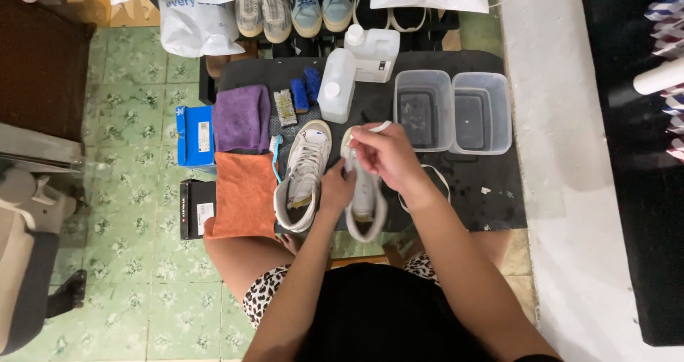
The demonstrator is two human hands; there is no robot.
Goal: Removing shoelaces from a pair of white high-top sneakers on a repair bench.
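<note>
Two white high-top sneakers lie side by side on a black mat [491, 191]. My left hand [336, 188] rests on the right sneaker [367, 205], gripping its side near the laces. My right hand [385, 154] is closed around a white shoelace [380, 127] at that shoe's toe end, lifting it. The left sneaker [305, 177] lies untouched beside my left hand. A loose white lace loop [436, 180] lies on the mat by my right wrist.
Two clear plastic tubs [452, 110] with water stand at the back right. White bottles [337, 85], brushes [298, 98], a purple cloth [242, 117], an orange cloth [244, 194], a blue toothbrush [275, 157] and small boxes [195, 135] sit left and behind. More shoes [292, 9] line the back.
</note>
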